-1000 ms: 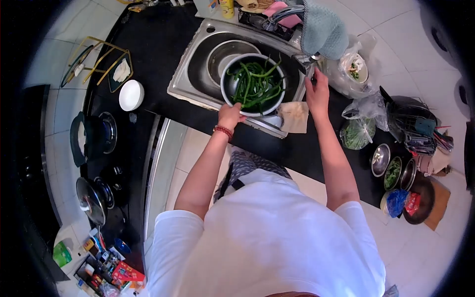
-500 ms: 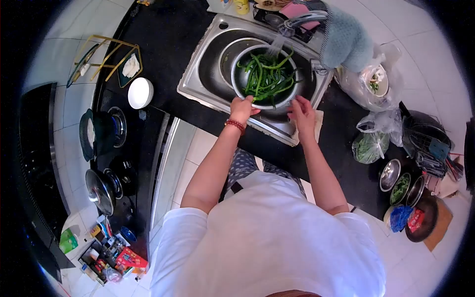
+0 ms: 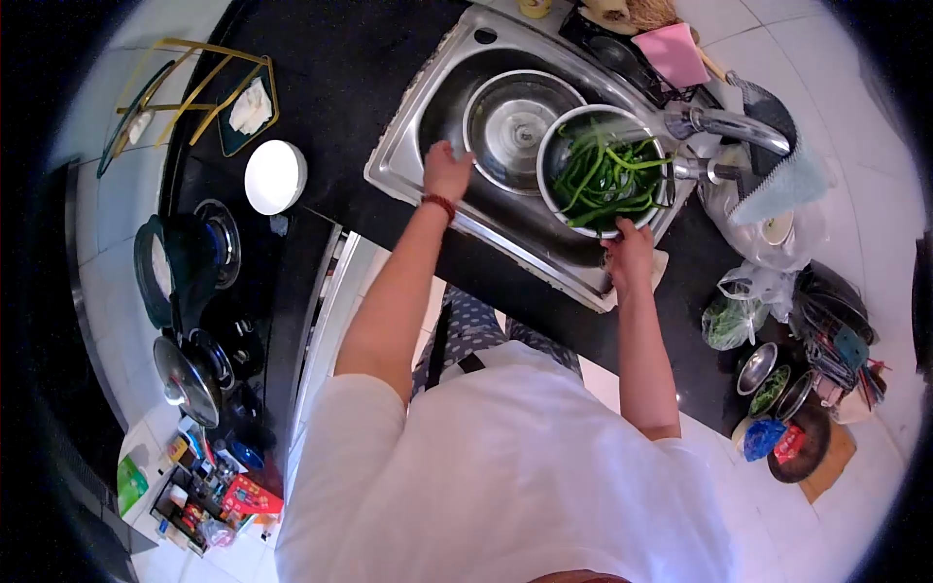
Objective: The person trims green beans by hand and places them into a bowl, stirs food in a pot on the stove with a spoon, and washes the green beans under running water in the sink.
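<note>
Head view: the right hand is closed on the near rim of a round metal bowl that is over the right part of the sink. The left hand is well apart from it, fingers bent and holding nothing, above the sink's near left edge. Between the left hand and the bowl is a wider basin; the bowl overlaps its right side from this angle, and I cannot tell whether they touch. Room to the bowl's right is tight, with the tap just beside its rim. Leftward, a stretch of black counter separates the sink from a smooth white bowl. The peppers inside the metal bowl are long, thin, curved and glossy green. Brushed steel forms the sink; a nubbly blue-grey towel hangs by the curved chrome tap.
</note>
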Demonstrator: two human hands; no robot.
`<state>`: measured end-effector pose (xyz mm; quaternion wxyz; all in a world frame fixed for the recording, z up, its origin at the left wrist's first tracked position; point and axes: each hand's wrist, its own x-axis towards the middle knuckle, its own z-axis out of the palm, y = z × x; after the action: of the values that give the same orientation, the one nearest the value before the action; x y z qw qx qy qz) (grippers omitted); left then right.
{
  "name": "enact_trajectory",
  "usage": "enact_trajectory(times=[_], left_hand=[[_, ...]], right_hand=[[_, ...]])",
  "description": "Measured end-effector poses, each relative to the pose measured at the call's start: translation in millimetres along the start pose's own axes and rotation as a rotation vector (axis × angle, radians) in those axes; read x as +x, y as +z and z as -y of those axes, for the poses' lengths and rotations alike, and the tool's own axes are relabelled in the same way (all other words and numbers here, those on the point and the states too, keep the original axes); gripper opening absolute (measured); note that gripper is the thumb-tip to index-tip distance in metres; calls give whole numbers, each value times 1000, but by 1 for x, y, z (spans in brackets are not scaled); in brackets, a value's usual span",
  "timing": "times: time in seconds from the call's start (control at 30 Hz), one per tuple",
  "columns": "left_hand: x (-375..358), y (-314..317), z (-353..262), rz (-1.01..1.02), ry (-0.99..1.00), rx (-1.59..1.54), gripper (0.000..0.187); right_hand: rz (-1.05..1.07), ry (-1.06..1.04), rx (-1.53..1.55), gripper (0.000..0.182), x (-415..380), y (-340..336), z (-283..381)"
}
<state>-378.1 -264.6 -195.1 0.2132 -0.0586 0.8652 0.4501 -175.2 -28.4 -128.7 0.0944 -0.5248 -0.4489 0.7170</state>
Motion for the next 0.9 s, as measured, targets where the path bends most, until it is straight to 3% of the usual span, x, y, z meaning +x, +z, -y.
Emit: enact_trajectory(times=[0.03, 0.13, 0.17, 0.27, 0.3, 0.5, 0.57, 0.63, 0.77, 0.87, 0.9], left_hand=[[24, 9, 22, -77, 50, 65, 53], [90, 44, 73, 173, -170, -342, 50], [104, 45, 75, 205, -63, -113, 28], [56, 22, 6, 134, 62, 252, 31], [45, 27, 1, 71, 114, 201, 36], [10, 22, -78, -26, 307, 314, 21], [2, 18, -101, 35, 538, 430, 18], [0, 23, -104, 52, 783, 498, 22], [-11, 14, -109, 35, 923, 501, 23], [-8, -4, -114, 127, 963, 684, 32], [-7, -9, -119, 94, 1096, 652, 33]], right_hand=[[-15, 15, -30, 22, -2, 1, 3], [-42, 24, -31, 21, -7, 2, 3], [-49, 22, -15, 21, -11, 1, 2], [-40, 15, 0, 20, -19, -2, 3], [-36, 16, 2, 20, -23, -4, 2], [-52, 51, -23, 18, -37, -14, -6], [-46, 47, 2, 18, -43, -14, -7], [-30, 53, 16, 19, -46, -17, -9], [2, 73, 9, 19, -46, -27, -13], [-56, 76, -28, 20, -56, -36, -13], [-62, 75, -44, 20, -57, -34, -11]])
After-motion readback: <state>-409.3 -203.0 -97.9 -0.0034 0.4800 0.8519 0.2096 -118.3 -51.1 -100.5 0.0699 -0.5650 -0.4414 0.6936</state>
